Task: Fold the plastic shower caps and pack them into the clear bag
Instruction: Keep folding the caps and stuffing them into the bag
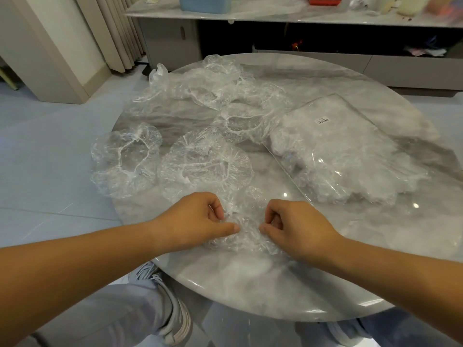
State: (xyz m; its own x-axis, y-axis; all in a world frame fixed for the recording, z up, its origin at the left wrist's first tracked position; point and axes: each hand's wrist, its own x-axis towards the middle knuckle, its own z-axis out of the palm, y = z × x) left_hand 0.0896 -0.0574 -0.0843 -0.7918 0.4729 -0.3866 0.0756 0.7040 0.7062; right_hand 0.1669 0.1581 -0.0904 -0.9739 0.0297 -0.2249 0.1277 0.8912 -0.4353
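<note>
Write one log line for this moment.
step: fold | left hand: pinches cap | right hand: pinches cap | bag: on table, part filled | loose caps: several

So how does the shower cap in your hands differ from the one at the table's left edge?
The held cap is bunched small, pinched by the left hand and right hand; the left-edge cap lies spread out, untouched, its elastic ring showing. The held cap is nearest the person; the left-edge cap sits farther out. Both are clear, wrinkled plastic on the table.
</note>
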